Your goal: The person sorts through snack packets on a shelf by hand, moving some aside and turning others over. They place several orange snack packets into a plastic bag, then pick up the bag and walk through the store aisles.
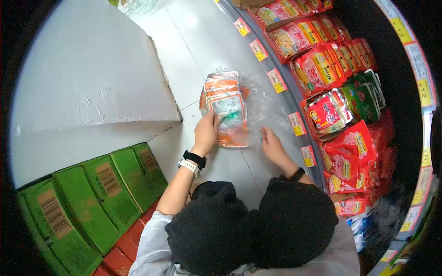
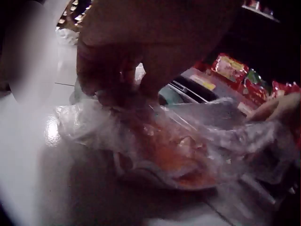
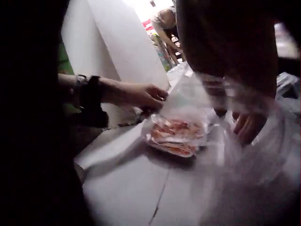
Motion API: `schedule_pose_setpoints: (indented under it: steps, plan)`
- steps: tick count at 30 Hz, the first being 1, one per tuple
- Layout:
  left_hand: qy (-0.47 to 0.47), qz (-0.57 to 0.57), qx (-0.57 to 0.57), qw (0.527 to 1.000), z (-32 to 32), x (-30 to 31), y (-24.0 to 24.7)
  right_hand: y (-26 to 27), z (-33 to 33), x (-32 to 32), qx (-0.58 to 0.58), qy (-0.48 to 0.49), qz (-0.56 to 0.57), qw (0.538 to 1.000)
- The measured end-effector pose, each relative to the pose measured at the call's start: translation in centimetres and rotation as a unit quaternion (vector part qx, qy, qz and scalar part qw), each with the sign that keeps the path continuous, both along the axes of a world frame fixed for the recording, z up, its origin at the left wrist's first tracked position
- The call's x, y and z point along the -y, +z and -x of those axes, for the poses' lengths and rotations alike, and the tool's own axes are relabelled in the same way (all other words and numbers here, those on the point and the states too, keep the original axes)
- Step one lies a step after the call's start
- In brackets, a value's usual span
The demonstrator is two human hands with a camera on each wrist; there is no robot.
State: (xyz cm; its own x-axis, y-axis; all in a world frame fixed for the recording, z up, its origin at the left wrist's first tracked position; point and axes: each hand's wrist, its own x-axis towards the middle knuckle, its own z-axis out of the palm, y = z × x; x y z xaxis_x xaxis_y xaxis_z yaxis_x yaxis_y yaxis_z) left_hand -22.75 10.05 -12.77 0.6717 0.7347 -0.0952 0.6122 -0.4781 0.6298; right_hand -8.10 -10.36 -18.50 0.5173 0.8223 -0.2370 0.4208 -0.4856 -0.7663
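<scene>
Your left hand (image 1: 207, 132) holds the left side of the clear plastic bag (image 1: 266, 106), with the thumb lying on top and the fingers bent round the edge. Inside the bag are orange-and-white packets (image 1: 224, 87), stacked so they overlap. Your right hand (image 1: 275, 148) is at the bag's loose right part, fingers partly bent — I cannot tell whether they pinch the film. The bag is above the white tiled floor (image 1: 184, 39), between the near corner of the white block (image 1: 96, 69) and the front edge of the shelf (image 1: 278, 82); whether its underside touches the tiles, I cannot tell. Along that shelf edge are price labels (image 1: 258, 49), and behind them stand red packages (image 1: 314, 68). Green cartons (image 1: 92, 195) are beside the block's lower edge.
</scene>
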Motion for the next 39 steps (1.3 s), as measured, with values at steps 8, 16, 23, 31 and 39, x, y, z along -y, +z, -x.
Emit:
schedule_pose_setpoints:
  steps: [8, 16, 23, 31, 39]
  plan:
    - [0.106, -0.123, -0.009, 0.987, 3.2, -2.0, 6.3, 9.0, -1.7, -7.6, -0.287, -0.052, 0.004, 0.957]
    - [-0.156, 0.025, 0.047, 0.986, -4.5, 3.1, 2.9, 1.6, 1.1, -9.6, -0.013, -0.060, -0.115, 0.991]
    - [-0.123, 0.040, 0.139, 0.982, -3.9, -2.5, 1.5, 1.0, 3.2, -9.8, -0.098, -0.070, -0.030, 0.992]
    - [-0.123, 0.048, 0.163, 0.978, -3.9, -3.2, -0.1, -1.0, 4.8, -11.3, 0.016, -0.068, -0.101, 0.992]
    - [0.080, 0.291, 0.237, 0.924, -2.2, -5.3, 7.6, 7.8, 3.5, -8.4, -0.185, -0.065, -0.163, 0.967]
